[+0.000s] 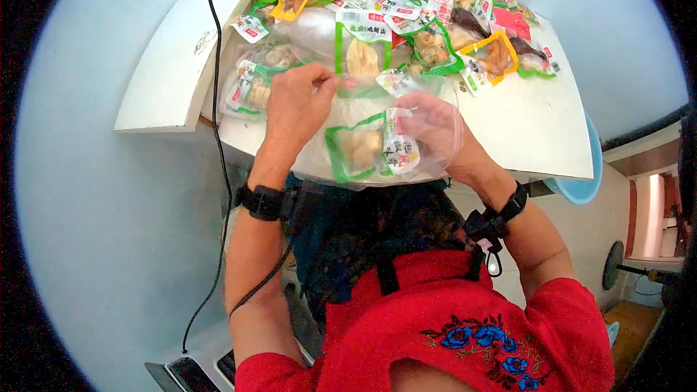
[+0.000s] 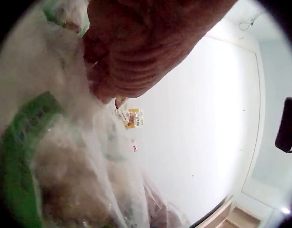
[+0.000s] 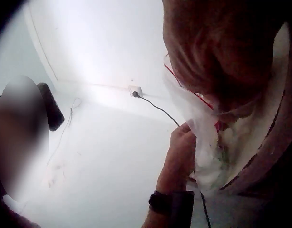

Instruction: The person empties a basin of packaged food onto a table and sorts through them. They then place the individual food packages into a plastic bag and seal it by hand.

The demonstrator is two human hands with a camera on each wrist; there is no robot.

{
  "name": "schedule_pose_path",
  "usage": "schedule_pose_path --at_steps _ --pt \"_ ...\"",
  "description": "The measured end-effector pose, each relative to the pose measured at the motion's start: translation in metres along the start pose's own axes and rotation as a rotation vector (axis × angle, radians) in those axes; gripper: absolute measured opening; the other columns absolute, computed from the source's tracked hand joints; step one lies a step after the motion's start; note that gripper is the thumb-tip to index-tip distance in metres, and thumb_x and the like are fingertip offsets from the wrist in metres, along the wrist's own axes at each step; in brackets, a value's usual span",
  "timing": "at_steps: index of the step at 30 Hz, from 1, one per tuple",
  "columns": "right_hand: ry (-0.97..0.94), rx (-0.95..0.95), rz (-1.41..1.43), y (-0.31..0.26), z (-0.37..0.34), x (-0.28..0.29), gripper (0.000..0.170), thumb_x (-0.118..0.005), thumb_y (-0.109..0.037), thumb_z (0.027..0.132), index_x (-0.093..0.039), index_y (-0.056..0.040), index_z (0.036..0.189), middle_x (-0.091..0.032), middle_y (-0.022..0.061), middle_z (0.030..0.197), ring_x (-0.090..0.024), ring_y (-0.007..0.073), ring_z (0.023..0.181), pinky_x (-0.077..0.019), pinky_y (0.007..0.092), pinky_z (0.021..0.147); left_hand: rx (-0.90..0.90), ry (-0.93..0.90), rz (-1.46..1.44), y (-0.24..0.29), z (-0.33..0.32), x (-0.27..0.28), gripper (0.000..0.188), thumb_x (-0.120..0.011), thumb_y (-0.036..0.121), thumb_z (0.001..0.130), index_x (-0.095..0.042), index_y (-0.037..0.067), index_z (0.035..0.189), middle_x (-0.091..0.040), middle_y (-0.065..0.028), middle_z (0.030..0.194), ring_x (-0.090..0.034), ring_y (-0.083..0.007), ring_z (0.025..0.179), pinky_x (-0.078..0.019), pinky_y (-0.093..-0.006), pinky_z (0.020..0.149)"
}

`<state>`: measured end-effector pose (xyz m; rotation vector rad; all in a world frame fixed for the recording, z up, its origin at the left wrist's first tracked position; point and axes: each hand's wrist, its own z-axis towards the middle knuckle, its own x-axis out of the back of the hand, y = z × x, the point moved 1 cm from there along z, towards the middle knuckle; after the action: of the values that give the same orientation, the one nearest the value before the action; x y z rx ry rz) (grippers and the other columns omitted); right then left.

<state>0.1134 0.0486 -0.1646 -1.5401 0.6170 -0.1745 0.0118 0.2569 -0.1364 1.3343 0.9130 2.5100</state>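
Observation:
A clear plastic bag [image 1: 334, 117] with a thin red line at its mouth spans the space between my hands, over the table's front edge. My left hand [image 1: 301, 98] pinches the bag's upper left edge, fingers curled. My right hand [image 1: 439, 127] reaches into the bag's mouth, the plastic draped around it. Its fingers grip the white-labelled end of a green-edged food packet [image 1: 356, 151], which has pale pieces inside. In the left wrist view the packet [image 2: 65, 175] shows close up through the plastic. The right hand's fingertips are partly hidden by the film.
Many sealed food packets [image 1: 428, 47] with green or yellow borders heap across the back of the white table [image 1: 537, 127]. More packets [image 1: 250, 91] lie beside my left hand. A black cable [image 1: 216, 87] hangs at the left. A blue basin [image 1: 584, 174] stands below the table's right edge.

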Motion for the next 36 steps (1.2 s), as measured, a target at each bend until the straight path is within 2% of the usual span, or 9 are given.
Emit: schedule_pose_path --at_steps 9,12,15,18,24,27,30,33,36 --pt "0.064 -0.029 -0.352 0.002 0.004 -0.012 0.025 -0.071 -0.018 0.086 -0.059 -0.0027 0.102 -0.063 0.0072 0.087 -0.062 0.0135 0.081 -0.0523 0.0301 0.067 0.049 0.017 -0.019 0.005 0.006 -0.011 0.019 -0.069 0.020 0.081 -0.071 0.001 0.083 -0.069 -0.0134 0.076 -0.066 -0.0245 0.069 -0.0511 -0.0352 0.065" --pt "0.051 0.179 -0.564 0.018 0.011 -0.008 0.022 -0.073 -0.013 0.083 -0.059 -0.0025 0.097 -0.064 0.0063 0.076 -0.060 0.0106 0.063 -0.0480 0.0271 0.052 0.067 0.008 0.003 0.008 0.008 -0.012 0.019 -0.069 0.020 0.080 -0.071 0.002 0.080 -0.069 -0.0133 0.076 -0.067 -0.0247 0.069 -0.0511 -0.0358 0.065" --pt "0.097 -0.071 -0.437 0.001 0.006 -0.025 0.024 -0.076 -0.015 0.081 -0.060 -0.0005 0.092 -0.062 0.0060 0.068 -0.058 0.0108 0.054 -0.0459 0.0275 0.046 0.067 0.019 -0.013 0.010 0.010 -0.013 0.016 -0.068 0.019 0.080 -0.071 0.003 0.078 -0.069 -0.0141 0.073 -0.067 -0.0281 0.068 -0.0515 -0.0376 0.065" --pt "0.117 -0.084 -0.487 -0.001 0.008 -0.030 0.025 -0.075 -0.015 0.082 -0.060 0.0014 0.095 -0.060 0.0056 0.063 -0.058 0.0120 0.049 -0.0461 0.0288 0.043 0.045 0.049 0.043 0.006 0.009 -0.018 0.016 -0.068 0.018 0.080 -0.070 0.003 0.077 -0.068 -0.0142 0.070 -0.066 -0.0317 0.066 -0.0514 -0.0392 0.064" --pt "-0.015 -0.101 -0.439 -0.007 -0.001 -0.017 0.031 -0.072 -0.010 0.083 -0.061 0.0046 0.108 -0.067 0.0101 0.079 -0.066 0.0138 0.064 -0.0528 0.0287 0.055 0.047 0.108 0.062 0.007 0.003 -0.015 0.013 -0.066 0.016 0.081 -0.069 0.003 0.079 -0.067 -0.0149 0.075 -0.064 -0.0343 0.074 -0.0500 -0.0428 0.072" --pt "-0.057 0.057 -0.411 -0.011 -0.013 0.003 0.037 -0.070 -0.008 0.084 -0.059 0.0045 0.118 -0.070 0.0109 0.095 -0.068 0.0141 0.082 -0.0548 0.0285 0.071 -0.017 0.239 0.051 0.013 -0.002 -0.007 0.010 -0.065 0.011 0.081 -0.067 0.002 0.086 -0.067 -0.0161 0.087 -0.063 -0.0350 0.084 -0.0482 -0.0435 0.078" --pt "-0.112 -0.057 -0.404 -0.022 -0.020 0.023 0.036 -0.068 -0.006 0.085 -0.061 0.0037 0.120 -0.070 0.0100 0.104 -0.066 0.0144 0.095 -0.0527 0.0284 0.083 -0.082 0.354 0.102 0.025 -0.011 0.003 0.014 -0.066 0.009 0.081 -0.065 0.003 0.093 -0.066 -0.0166 0.097 -0.061 -0.0362 0.091 -0.0475 -0.0438 0.081" --pt "-0.131 -0.078 -0.547 -0.033 -0.031 0.036 0.029 -0.067 -0.005 0.086 -0.065 0.0040 0.114 -0.070 0.0109 0.106 -0.065 0.0145 0.100 -0.0514 0.0281 0.087 -0.105 0.392 0.076 0.045 -0.031 -0.002 0.017 -0.068 0.010 0.080 -0.064 0.003 0.095 -0.065 -0.0163 0.098 -0.060 -0.0366 0.092 -0.0475 -0.0440 0.080" --pt "0.025 -0.192 -0.470 -0.049 -0.041 0.064 0.019 -0.064 -0.009 0.090 -0.068 0.0026 0.106 -0.071 0.0090 0.094 -0.068 0.0135 0.081 -0.0559 0.0276 0.071 -0.141 0.306 -0.029 0.087 -0.056 -0.014 0.021 -0.074 0.013 0.078 -0.065 0.003 0.094 -0.066 -0.0162 0.095 -0.062 -0.0353 0.091 -0.0493 -0.0430 0.081"
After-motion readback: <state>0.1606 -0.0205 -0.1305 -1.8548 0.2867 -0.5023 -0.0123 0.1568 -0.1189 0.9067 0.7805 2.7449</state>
